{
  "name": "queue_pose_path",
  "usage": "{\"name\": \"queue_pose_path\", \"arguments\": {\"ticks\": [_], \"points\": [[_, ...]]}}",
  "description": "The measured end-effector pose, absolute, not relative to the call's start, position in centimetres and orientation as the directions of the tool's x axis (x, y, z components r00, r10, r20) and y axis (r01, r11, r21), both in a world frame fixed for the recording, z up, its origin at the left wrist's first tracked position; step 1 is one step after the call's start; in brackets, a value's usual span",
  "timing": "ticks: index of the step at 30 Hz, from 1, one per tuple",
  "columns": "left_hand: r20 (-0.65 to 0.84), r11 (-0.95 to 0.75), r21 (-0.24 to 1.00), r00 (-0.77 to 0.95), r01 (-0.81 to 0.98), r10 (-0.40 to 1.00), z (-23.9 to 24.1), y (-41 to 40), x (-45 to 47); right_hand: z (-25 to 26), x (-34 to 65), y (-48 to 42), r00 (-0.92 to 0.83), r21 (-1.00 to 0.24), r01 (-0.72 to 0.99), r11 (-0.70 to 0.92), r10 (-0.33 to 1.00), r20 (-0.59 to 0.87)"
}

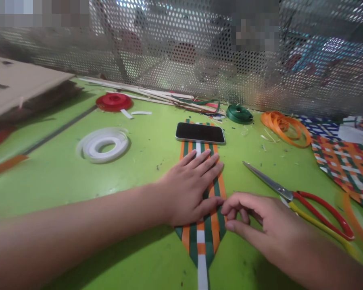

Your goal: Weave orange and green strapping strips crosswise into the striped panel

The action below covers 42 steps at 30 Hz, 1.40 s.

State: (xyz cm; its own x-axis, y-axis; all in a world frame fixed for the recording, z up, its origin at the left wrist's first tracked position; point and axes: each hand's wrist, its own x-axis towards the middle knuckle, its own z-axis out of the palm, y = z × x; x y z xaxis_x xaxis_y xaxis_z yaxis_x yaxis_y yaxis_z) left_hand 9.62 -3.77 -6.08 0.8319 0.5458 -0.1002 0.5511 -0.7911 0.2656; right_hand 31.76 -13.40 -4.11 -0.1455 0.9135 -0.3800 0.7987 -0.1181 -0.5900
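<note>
Orange, green and white strips lie side by side as a band (215, 217) running away from me, gathered to a point at the near end, where a white strip tail (202, 272) sticks out. My left hand (193, 189) lies flat across the band, fingers spread. At the band's right edge, my right hand (257, 221) is loosely curled, thumb tip and forefinger apart, with nothing visible between them. Its forefinger is close to my left thumb; whether it touches a strip I cannot tell. A black-screened phone (200, 133) rests across the band's far part.
Scissors (286, 193) with red and yellow handles lie right of the band. White (104, 146), red (113, 101), green (238, 114) and orange (286, 129) strip coils surround it. Woven pieces (347, 161) lie far right, cardboard (21, 86) far left. A perforated metal panel (181, 52) rises behind.
</note>
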Motion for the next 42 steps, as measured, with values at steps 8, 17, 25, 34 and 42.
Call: {"name": "queue_pose_path", "arguments": {"ticks": [8,17,25,34,42], "points": [[-0.067,-0.791,0.292,0.837,0.537,0.543,-6.3,-3.7,9.7,-4.1,31.3,-13.0,-0.146,-0.585,0.802,-0.119,0.911,-0.385],[-0.069,-0.79,0.29,0.835,0.54,0.546,-6.3,-3.9,9.5,-4.2,31.7,-13.1,-0.177,-0.571,0.817,-0.082,0.907,-0.382],[-0.049,-0.793,0.298,0.838,0.531,0.543,-6.4,-3.7,9.6,-4.2,31.0,-13.8,-0.169,-0.586,0.807,-0.073,0.922,-0.348],[-0.043,-0.788,0.32,0.838,0.527,0.543,-6.3,-3.7,9.6,-5.1,31.4,-13.7,-0.276,-0.682,0.731,-0.019,0.905,-0.322],[0.042,-0.803,0.338,0.844,0.491,0.534,-7.2,-3.7,9.5,-5.3,31.4,-13.8,-0.292,-0.72,0.693,0.013,0.919,-0.264]]}}
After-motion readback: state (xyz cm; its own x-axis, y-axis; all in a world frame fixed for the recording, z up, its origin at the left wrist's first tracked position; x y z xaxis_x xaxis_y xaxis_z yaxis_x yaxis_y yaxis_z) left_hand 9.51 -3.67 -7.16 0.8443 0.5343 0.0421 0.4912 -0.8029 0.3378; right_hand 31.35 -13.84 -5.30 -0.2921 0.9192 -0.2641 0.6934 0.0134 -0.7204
